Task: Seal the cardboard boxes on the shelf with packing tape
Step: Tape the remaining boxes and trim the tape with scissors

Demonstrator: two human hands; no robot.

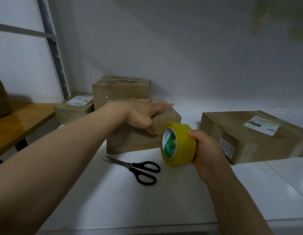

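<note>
The box (135,143) is being steadied under the flat, open left grip (140,116) while the tape roll (181,150), clasped in the right grip (206,150), is being held just right of it.

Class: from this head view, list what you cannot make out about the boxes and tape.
1. Head view: top seam of the middle box, covered by the left hand.
2. Head view: free end of the tape roll, partly wrapped by the right hand.
3. Head view: print on the right box label, too small and blurred.
4. Head view: box at left edge, cut off.
</note>
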